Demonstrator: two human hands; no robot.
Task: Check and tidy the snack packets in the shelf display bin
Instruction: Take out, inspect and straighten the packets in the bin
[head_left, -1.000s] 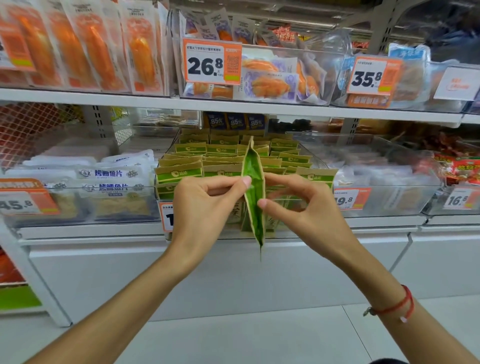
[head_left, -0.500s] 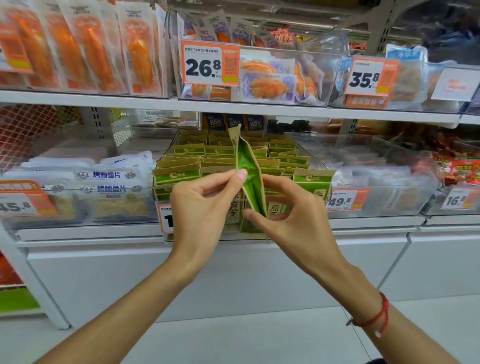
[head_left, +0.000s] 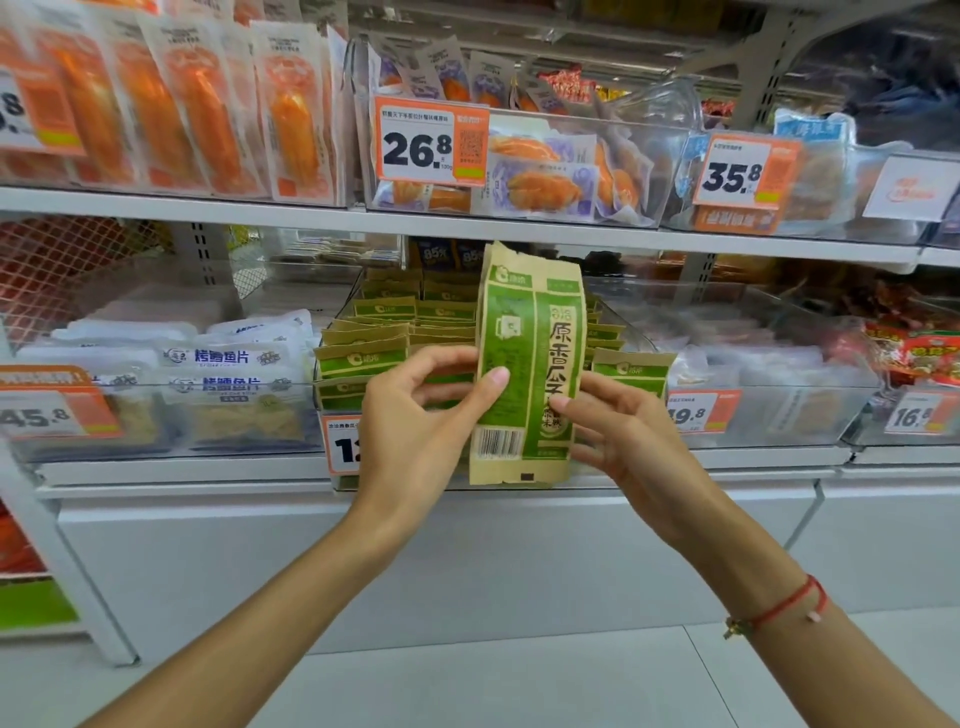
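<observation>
1. The shelf (head_left: 467, 231) runs across the whole view, its upper board passing above both sets of fingers and carrying clear bins of orange-toned packs.
2. Behind the fingers sits the clear display bin (head_left: 631, 332), packed with rows of green-and-tan snack packets (head_left: 363, 353) standing on edge, tops showing.
3. Left of the left fingers, a neighbouring bin holds white packets with blue lettering (head_left: 223, 358); right of the right fingers, another bin holds pale packs, too blurred to read.
4. Up front, one green packet (head_left: 527, 364) is held upright in front of the bin, printed face toward the camera, barcode low on its left side, its top edge rising to the upper shelf board.
5. The left hand (head_left: 415, 421) has it: thumb pressed on the packet's face, fingers (head_left: 441, 358) curled round the left edge to the back.
6. The right hand (head_left: 623, 431) grips the other edge, one fingertip on the front at mid-height, the rest tucked behind the packet.
7. A red string bracelet (head_left: 779, 608) circles the right wrist, well below the fingers.
8. Orange price tags: 26.8 (head_left: 431, 140) above the fingers, 35.8 (head_left: 743, 176) up to the right, 45.8 (head_left: 52, 410) far left, and one half hidden behind the left hand.
</observation>
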